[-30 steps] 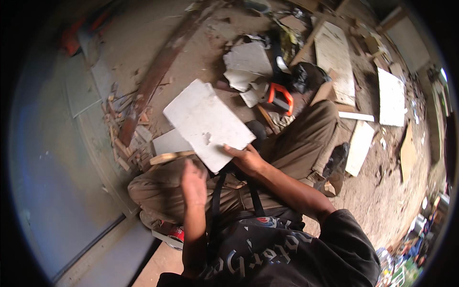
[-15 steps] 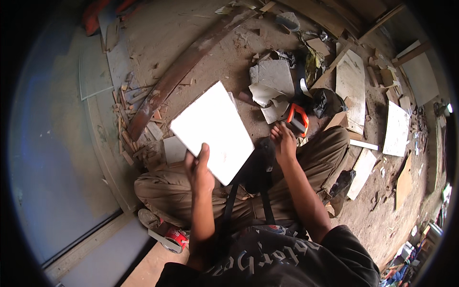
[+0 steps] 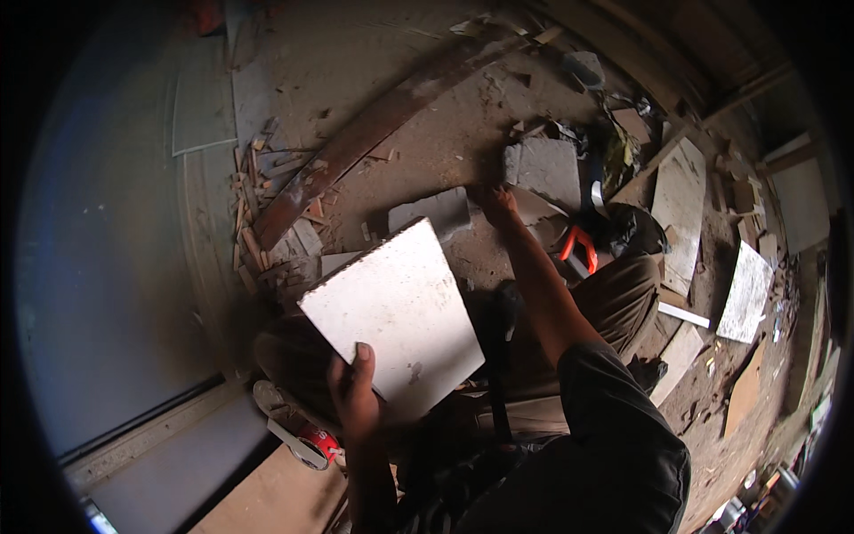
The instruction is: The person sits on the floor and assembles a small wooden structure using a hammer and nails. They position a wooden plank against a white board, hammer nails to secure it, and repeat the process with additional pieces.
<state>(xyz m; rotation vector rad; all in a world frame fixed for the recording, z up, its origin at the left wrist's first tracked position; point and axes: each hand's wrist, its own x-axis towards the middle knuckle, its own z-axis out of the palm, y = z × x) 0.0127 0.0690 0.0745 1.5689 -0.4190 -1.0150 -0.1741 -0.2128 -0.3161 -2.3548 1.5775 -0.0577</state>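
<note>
My left hand point(image 3: 358, 392) grips the lower left edge of a white rectangular board point(image 3: 400, 311), thumb on its face and fingers behind. The board is tilted above my crossed legs, with rough chipped edges and a few marks. My right hand point(image 3: 498, 205) reaches forward to the floor, between a grey flat piece point(image 3: 431, 212) on its left and a grey slab point(image 3: 550, 173) on its right. Its fingers are dark and partly hidden, so whether they hold anything does not show. An orange handle point(image 3: 578, 249) lies near my right knee.
A long brown timber point(image 3: 356, 147) lies diagonally ahead, with wood offcuts point(image 3: 258, 222) at its left. Pale boards point(image 3: 680, 209) and a black plastic bag point(image 3: 636, 231) lie to the right. A red can point(image 3: 318, 438) stands by my left foot.
My right hand has moved forward and left, away from the orange handle to the grey pieces. The white board has come lower and nearer to me, still in my left hand.
</note>
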